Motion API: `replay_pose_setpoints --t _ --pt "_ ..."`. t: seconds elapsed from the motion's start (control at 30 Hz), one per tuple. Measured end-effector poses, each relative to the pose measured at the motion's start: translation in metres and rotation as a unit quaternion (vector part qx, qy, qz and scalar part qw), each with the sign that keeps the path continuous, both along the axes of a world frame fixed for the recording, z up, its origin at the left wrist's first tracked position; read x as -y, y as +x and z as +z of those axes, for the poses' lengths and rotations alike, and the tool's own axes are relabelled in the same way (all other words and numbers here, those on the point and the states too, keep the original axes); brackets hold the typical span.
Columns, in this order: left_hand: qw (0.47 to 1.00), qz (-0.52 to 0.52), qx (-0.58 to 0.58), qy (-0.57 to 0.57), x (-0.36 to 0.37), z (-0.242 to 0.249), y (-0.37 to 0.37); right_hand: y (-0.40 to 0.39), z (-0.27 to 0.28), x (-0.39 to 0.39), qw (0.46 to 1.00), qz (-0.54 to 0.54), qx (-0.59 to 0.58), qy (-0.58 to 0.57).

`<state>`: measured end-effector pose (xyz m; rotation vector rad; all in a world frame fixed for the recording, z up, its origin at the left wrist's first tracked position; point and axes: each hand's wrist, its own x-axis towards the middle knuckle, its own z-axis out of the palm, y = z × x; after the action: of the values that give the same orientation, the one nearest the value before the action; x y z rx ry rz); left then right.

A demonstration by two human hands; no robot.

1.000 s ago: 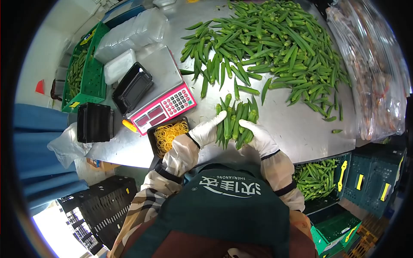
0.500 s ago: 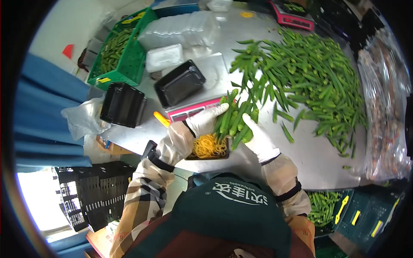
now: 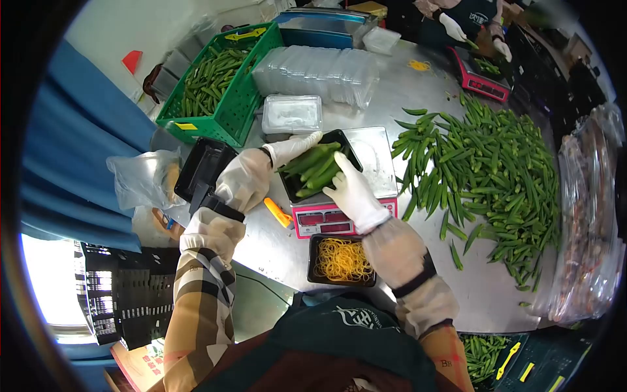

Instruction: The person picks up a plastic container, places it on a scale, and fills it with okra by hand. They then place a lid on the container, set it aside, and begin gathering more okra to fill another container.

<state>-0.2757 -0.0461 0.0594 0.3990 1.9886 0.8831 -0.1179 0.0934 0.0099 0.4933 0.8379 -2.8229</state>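
Observation:
A bunch of green okra lies in a black plastic tray, slightly blurred. The tray rests on a pink-edged scale with a metal plate. My left hand, in a white glove, closes round the far-left side of the bunch; some of its fingers are hidden. My right hand, also gloved, presses its bent fingers against the okra from the right. Just in front of the scale is a black tray of yellow rubber bands.
A large okra pile covers the right of the metal table. At the back left stand a green crate of okra and stacked clear lids. Black trays and an orange-handled tool lie left. A co-worker's gloved hand is at another scale.
Both hands have carried the okra bunch forward and left, from above the rubber bands into the black tray on the scale. My view has shifted, and a co-worker now shows at the back.

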Motion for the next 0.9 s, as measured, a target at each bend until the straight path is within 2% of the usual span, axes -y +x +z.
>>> replay_pose_setpoints --t 0.1,0.13,0.17,0.23,0.27,0.33,0.4,0.47,0.53,0.67,0.77,0.83,0.9 --pt "0.998 0.039 0.022 0.041 0.02 -0.006 -0.009 0.041 0.007 -0.026 0.998 -0.05 -0.02 0.034" --pt "0.996 0.062 -0.025 0.057 0.032 0.003 -0.005 0.058 0.001 -0.04 0.994 -0.068 -0.024 0.082" --pt "0.987 0.04 -0.094 0.124 0.05 -0.013 -0.017 0.078 -0.018 -0.056 0.991 -0.098 -0.039 0.081" --pt "0.956 0.081 -0.141 0.243 0.083 -0.012 -0.011 0.131 -0.055 -0.097 0.991 -0.105 -0.056 0.063" --pt "0.95 0.142 -0.131 0.246 0.098 -0.007 -0.001 0.159 -0.064 -0.11 0.989 -0.142 0.037 0.009" --pt "0.944 0.231 -0.114 0.208 0.133 -0.004 0.014 0.226 -0.106 -0.132 0.969 -0.221 0.096 -0.061" --pt "0.931 0.295 -0.111 0.181 0.166 -0.019 0.022 0.284 -0.12 -0.134 0.938 -0.285 0.179 -0.085" --pt "0.906 0.376 -0.109 0.163 0.181 -0.031 0.031 0.317 -0.128 -0.126 0.915 -0.309 0.245 -0.089" --pt "0.885 0.406 -0.129 0.188 0.182 -0.047 0.039 0.337 -0.139 -0.119 0.89 -0.319 0.305 -0.114" --pt "0.862 0.417 -0.153 0.246 0.152 -0.068 0.059 0.309 -0.136 -0.102 0.924 -0.266 0.264 -0.071" --pt "0.866 0.375 -0.229 0.239 0.12 -0.11 0.056 0.244 -0.108 -0.086 0.961 -0.188 0.2 0.043" --pt "0.853 0.322 -0.325 0.249 0.092 -0.112 0.065 0.204 -0.095 -0.083 0.976 -0.125 0.134 0.122" --pt "0.8 0.365 -0.34 0.333 0.057 -0.132 0.07 0.15 -0.054 -0.066 0.955 -0.091 0.147 0.242"
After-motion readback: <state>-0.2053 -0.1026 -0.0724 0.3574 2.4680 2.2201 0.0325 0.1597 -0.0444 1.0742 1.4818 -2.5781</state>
